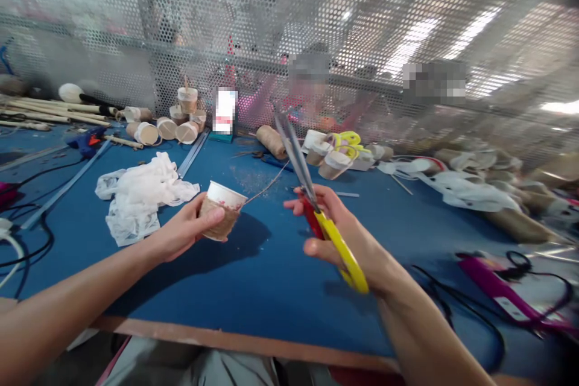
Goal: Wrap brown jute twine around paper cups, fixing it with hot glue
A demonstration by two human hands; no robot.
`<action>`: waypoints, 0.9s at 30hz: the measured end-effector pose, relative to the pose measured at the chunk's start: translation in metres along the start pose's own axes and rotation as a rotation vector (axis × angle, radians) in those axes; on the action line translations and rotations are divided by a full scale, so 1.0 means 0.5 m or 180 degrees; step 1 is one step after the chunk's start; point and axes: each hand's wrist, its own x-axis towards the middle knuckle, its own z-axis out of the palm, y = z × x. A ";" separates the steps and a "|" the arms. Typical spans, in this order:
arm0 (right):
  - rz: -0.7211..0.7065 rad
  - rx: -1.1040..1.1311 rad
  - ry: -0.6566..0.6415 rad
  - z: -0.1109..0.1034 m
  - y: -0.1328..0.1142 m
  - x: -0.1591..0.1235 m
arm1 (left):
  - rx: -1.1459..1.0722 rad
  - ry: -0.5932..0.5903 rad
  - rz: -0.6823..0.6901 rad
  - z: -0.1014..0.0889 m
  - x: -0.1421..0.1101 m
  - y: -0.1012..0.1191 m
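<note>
Centre of frame: left hand (187, 227) gripping wrapped cup (230, 220); right hand (351, 234) grasping scissors (303, 172); cord (266, 187) best kept taut.

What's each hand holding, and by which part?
Left hand: white cup wrapped in brown fibre, grip around its wrapped side. Right hand: metal scissors with red and yellow handles, grip on the handles.

Left fingers (213, 217) around a twine-wrapped cup (231, 217), right fingers (322, 248) holding scissors (333, 236); loose strand (266, 189) from cup, blue table (271, 289) beneath
</note>
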 end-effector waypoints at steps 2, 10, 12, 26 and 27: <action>-0.0094 -0.0571 0.0149 0.006 -0.002 0.021 | 0.0008 -0.0012 -0.0017 0.002 0.000 0.001; -0.0313 -0.1988 0.0087 0.044 0.026 0.029 | 0.0537 0.0501 0.0070 0.004 0.007 0.002; -0.0331 -0.2034 0.0035 0.045 0.043 0.024 | 0.0692 0.0579 0.0106 0.006 0.008 0.004; -0.0306 -0.1893 -0.0106 0.061 0.042 0.014 | 0.1097 0.0573 0.0141 0.000 0.009 -0.010; -0.0303 -0.1928 -0.0079 0.062 0.042 0.013 | 0.1100 0.0559 0.0141 0.001 0.009 -0.010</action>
